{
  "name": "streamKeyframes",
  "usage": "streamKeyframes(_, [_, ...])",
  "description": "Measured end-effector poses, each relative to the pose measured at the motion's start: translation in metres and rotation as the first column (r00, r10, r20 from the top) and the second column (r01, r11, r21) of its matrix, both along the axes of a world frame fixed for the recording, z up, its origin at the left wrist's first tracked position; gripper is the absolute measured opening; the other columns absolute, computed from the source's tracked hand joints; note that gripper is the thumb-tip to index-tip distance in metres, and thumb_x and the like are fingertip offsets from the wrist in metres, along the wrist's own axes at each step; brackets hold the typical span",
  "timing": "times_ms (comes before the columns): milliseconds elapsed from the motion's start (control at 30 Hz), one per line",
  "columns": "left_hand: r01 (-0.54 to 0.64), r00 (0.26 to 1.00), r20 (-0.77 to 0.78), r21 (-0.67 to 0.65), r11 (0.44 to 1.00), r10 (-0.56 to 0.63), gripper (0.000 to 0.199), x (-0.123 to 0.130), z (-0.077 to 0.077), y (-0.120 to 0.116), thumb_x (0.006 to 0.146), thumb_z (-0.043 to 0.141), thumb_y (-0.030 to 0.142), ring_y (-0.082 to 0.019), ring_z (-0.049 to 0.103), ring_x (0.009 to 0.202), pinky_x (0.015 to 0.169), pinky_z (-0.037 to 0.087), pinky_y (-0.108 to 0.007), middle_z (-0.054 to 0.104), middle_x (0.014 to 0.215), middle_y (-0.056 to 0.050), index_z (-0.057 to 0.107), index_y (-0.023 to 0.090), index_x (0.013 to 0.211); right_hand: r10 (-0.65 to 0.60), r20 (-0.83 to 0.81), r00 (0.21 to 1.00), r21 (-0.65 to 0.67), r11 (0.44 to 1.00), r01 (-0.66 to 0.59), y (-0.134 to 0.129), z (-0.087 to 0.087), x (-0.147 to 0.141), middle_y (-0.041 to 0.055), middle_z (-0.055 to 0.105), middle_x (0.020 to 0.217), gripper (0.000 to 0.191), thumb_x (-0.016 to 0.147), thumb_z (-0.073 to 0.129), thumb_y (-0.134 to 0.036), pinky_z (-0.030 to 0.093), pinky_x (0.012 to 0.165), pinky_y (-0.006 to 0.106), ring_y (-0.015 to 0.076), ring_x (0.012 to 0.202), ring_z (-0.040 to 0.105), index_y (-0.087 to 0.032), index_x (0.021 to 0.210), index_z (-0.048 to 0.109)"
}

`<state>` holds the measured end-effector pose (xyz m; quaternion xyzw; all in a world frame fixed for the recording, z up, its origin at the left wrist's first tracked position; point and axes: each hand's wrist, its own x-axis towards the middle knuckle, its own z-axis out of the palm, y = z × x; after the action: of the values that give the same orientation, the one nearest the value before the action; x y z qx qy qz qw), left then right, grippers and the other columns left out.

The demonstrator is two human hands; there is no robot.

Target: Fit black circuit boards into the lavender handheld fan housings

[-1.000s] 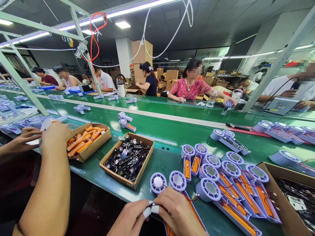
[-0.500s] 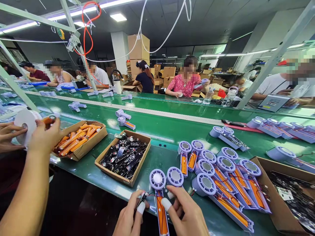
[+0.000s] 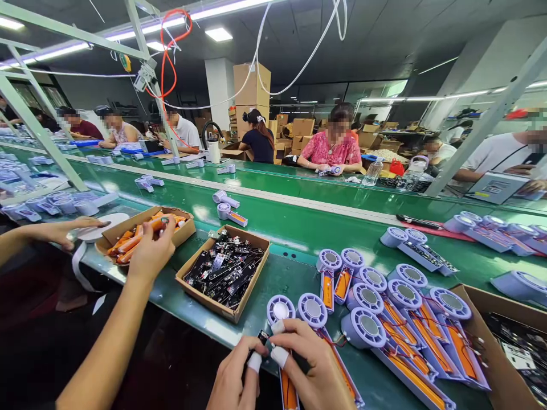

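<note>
My left hand [image 3: 235, 376] pinches a small black circuit board [image 3: 263, 337] between thumb and fingers, low in the head view. From the right, my right hand [image 3: 316, 364] closes its thumb and forefinger at the board's end; the fingertips hide what is between them. White covers sit on several fingertips. Just beyond and under my hands lies an open lilac handheld fan [image 3: 281, 310], its handle holding an orange battery [image 3: 289, 396] and partly covered by my right hand. A second lilac fan [image 3: 312, 310] lies right beside it.
A cardboard box of black circuit boards [image 3: 182, 277] stands to the left, past it a box of orange batteries [image 3: 191, 228], where a co-worker's hand [image 3: 151, 247] reaches. Several open fans [image 3: 367, 327] crowd the right, beside another box [image 3: 502, 364]. A green conveyor [image 3: 290, 219] runs behind.
My right hand has moved left from beside the fan handle to the board's end, its fingers now closed. The co-worker's hand has moved from a white roll to the battery box. The view has shifted slightly.
</note>
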<state>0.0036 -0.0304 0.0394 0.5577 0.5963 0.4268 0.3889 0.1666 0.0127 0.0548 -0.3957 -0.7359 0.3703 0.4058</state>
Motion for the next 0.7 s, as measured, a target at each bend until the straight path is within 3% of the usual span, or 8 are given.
streamKeyframes(133, [-0.031, 0.999, 0.023, -0.019, 0.999, 0.031, 0.02, 0.003, 0.003, 0.0, 0.09, 0.047, 0.038, -0.011, 0.04, 0.045, 0.039, 0.031, -0.018, 0.046, 0.053, 0.006, 0.06, 0.024, 0.094, 0.0, 0.017, 1.0, -0.032, 0.999, 0.0, 0.002, -0.002, 0.0, 0.0045, 0.066, 0.096, 0.021, 0.09, 0.055, -0.013, 0.052, 0.081, 0.026, 0.018, 0.092, 0.065, -0.024, 0.098, 0.07])
streamKeyframes(200, [-0.078, 0.995, 0.066, -0.033, 0.996, 0.08, 0.024, 0.004, 0.001, 0.0, 0.088, 0.049, 0.042, -0.011, 0.044, 0.045, 0.037, 0.032, -0.018, 0.055, 0.058, 0.004, 0.059, 0.024, 0.099, -0.03, 0.072, 0.997, 0.037, 0.999, 0.027, 0.002, -0.003, 0.0, 0.0046, 0.064, 0.092, 0.021, 0.091, 0.053, -0.012, 0.053, 0.077, 0.027, 0.0181, 0.087, 0.064, -0.023, 0.099, 0.068])
streamKeyframes(267, [-0.132, 0.984, 0.117, -0.043, 0.99, 0.136, 0.032, 0.005, -0.002, 0.0, 0.085, 0.053, 0.045, -0.011, 0.049, 0.046, 0.037, 0.036, -0.019, 0.068, 0.075, -0.002, 0.057, 0.023, 0.108, -0.094, 0.152, 0.984, 0.166, 0.984, 0.068, 0.001, -0.006, 0.0, 0.0056, 0.062, 0.091, 0.025, 0.091, 0.049, -0.01, 0.052, 0.074, 0.028, 0.0188, 0.086, 0.062, -0.022, 0.104, 0.066])
streamKeyframes(367, [-0.176, 0.973, 0.143, -0.054, 0.983, 0.182, 0.041, 0.005, -0.008, 0.0, 0.083, 0.056, 0.045, -0.01, 0.054, 0.044, 0.038, 0.041, -0.019, 0.074, 0.1, -0.008, 0.053, 0.023, 0.117, -0.207, 0.274, 0.939, 0.355, 0.929, 0.101, 0.0, -0.007, -0.002, 0.0069, 0.059, 0.092, 0.03, 0.091, 0.043, -0.006, 0.052, 0.072, 0.032, 0.0208, 0.084, 0.059, -0.022, 0.108, 0.062])
streamKeyframes(467, [-0.159, 0.979, 0.12, -0.043, 0.986, 0.163, 0.039, 0.003, -0.013, 0.0, 0.083, 0.057, 0.044, -0.01, 0.056, 0.043, 0.038, 0.042, -0.018, 0.076, 0.095, -0.009, 0.056, 0.022, 0.115, -0.268, 0.367, 0.891, 0.497, 0.866, 0.055, 0.0, -0.003, -0.005, 0.0076, 0.059, 0.093, 0.029, 0.091, 0.041, -0.005, 0.05, 0.068, 0.033, 0.0226, 0.082, 0.057, -0.021, 0.105, 0.061])
streamKeyframes(567, [-0.148, 0.98, 0.136, 0.021, 0.989, 0.144, 0.036, 0.002, -0.016, 0.0, 0.084, 0.058, 0.048, -0.01, 0.058, 0.045, 0.041, 0.046, -0.018, 0.077, 0.097, -0.009, 0.062, 0.022, 0.108, -0.348, 0.392, 0.852, 0.639, 0.769, 0.02, 0.002, 0.0, -0.008, 0.009, 0.061, 0.094, 0.027, 0.09, 0.041, -0.006, 0.049, 0.068, 0.034, 0.0241, 0.081, 0.056, -0.018, 0.102, 0.061])
streamKeyframes(633, [-0.149, 0.979, 0.152, 0.079, 0.986, 0.136, 0.036, 0.002, -0.018, 0.0, 0.084, 0.058, 0.051, -0.01, 0.059, 0.048, 0.045, 0.05, -0.019, 0.076, 0.099, -0.008, 0.065, 0.023, 0.106, -0.385, 0.404, 0.83, 0.691, 0.723, -0.001, 0.004, 0.001, -0.009, 0.0096, 0.061, 0.093, 0.024, 0.089, 0.041, -0.006, 0.047, 0.069, 0.036, 0.0247, 0.08, 0.055, -0.017, 0.098, 0.062])
streamKeyframes(700, [-0.142, 0.983, 0.137, 0.126, 0.982, 0.124, 0.038, 0.002, -0.02, -0.001, 0.085, 0.058, 0.053, -0.01, 0.061, 0.05, 0.049, 0.052, -0.018, 0.077, 0.087, -0.005, 0.067, 0.023, 0.106, -0.395, 0.426, 0.814, 0.713, 0.701, -0.034, 0.005, 0.001, -0.011, 0.0092, 0.061, 0.091, 0.022, 0.088, 0.043, -0.007, 0.045, 0.069, 0.036, 0.0248, 0.079, 0.054, -0.016, 0.093, 0.062])
